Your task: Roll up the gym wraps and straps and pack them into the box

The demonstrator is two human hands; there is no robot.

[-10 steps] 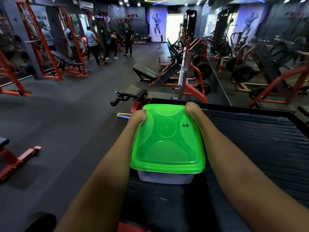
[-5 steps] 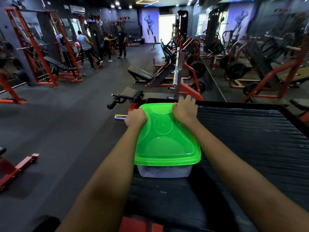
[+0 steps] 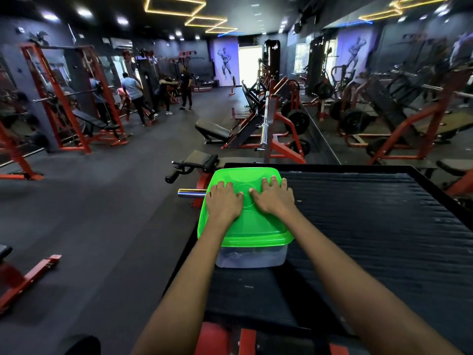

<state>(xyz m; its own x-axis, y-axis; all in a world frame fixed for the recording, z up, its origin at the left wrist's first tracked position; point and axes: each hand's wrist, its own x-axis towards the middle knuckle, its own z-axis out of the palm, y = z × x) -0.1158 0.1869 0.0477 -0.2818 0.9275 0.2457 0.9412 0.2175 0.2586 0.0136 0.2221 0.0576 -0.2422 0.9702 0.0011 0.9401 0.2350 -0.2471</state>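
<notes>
Two hands [image 3: 249, 202] on black platform's [image 3: 384, 226] box [image 3: 245, 257]

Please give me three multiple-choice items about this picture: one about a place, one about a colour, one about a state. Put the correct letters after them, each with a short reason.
1. Where do both hands rest?
A. on the lid
B. on the floor
C. on a barbell

2. What colour is the lid?
A. red
B. green
C. blue

3. What is the state of the box?
A. open, lid beside it
B. covered by its lid
C. tipped on its side

Answers:
1 A: the left hand and right hand lie palm down on the lid.
2 B: it is bright translucent green.
3 B: the lid sits over the clear box, upright on the black platform.
</notes>
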